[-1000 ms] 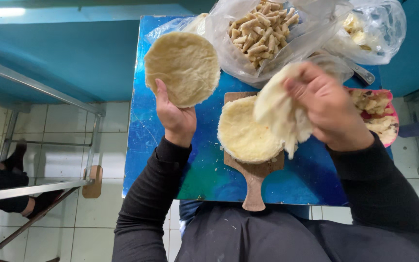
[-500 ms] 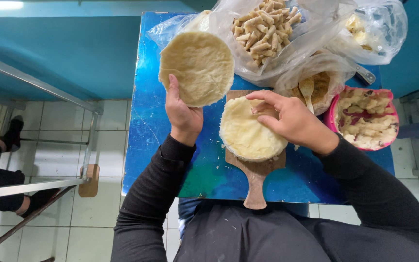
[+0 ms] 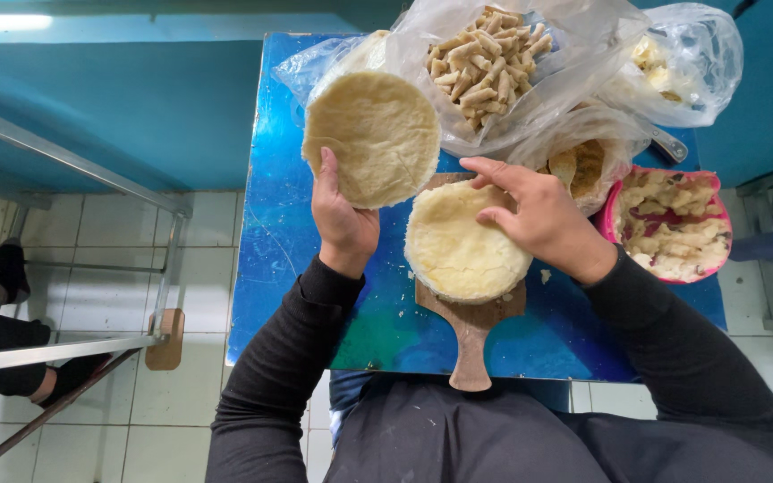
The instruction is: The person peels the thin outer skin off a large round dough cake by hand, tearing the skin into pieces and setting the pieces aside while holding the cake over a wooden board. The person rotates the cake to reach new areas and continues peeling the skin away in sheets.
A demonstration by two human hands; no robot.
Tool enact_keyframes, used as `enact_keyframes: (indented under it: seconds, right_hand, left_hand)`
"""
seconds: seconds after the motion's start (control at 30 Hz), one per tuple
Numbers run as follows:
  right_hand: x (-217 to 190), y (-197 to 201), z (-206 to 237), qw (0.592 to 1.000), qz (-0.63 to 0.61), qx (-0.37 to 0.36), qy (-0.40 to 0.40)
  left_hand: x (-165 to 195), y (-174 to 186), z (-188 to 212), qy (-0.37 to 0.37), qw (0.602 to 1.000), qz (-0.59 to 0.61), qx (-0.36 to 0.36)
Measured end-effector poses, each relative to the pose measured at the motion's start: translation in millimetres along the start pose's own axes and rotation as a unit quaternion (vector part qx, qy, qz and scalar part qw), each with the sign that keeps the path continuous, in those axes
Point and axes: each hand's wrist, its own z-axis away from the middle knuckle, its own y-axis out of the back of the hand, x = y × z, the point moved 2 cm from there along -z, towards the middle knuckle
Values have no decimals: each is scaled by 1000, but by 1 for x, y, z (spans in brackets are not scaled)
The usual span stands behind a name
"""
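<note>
My left hand (image 3: 344,217) holds up a stack of round pale dough wrappers (image 3: 371,137) by its lower edge, above the blue table (image 3: 279,250). My right hand (image 3: 534,215) rests flat on a single round wrapper (image 3: 460,250) lying on a wooden paddle board (image 3: 473,335) in front of me. My fingers press the wrapper's right and upper side.
A clear bag of rolled pastry sticks (image 3: 487,55) lies at the table's back. A pink bowl of pale chunky filling (image 3: 670,224) stands at the right, with another bagged bowl and spoon (image 3: 583,163) beside it. A second plastic bag (image 3: 682,58) is at the back right. Tiled floor and metal bars (image 3: 73,161) lie left.
My right hand laid the lifted wrapper down flat on the wooden board and now presses on it. My left hand with the stack shifted slightly right.
</note>
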Motion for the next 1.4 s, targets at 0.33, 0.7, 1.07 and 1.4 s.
enact_keyframes:
  seconds: [0.33, 0.7, 1.07, 1.4]
  right_hand:
    - [0, -21, -19, 971, 196, 40, 134]
    - [1, -26, -27, 972, 195, 23, 131]
    - [-7, -22, -30, 975, 154, 71, 141]
    - [-44, -1, 3, 959, 140, 76, 235]
  left_hand:
    - [2, -3, 1, -6, 1000, -1, -8]
    - [3, -5, 3, 2, 1000, -1, -2]
    - [5, -10, 2, 19, 1000, 14, -1]
    - [-12, -37, 41, 241, 963, 58, -108]
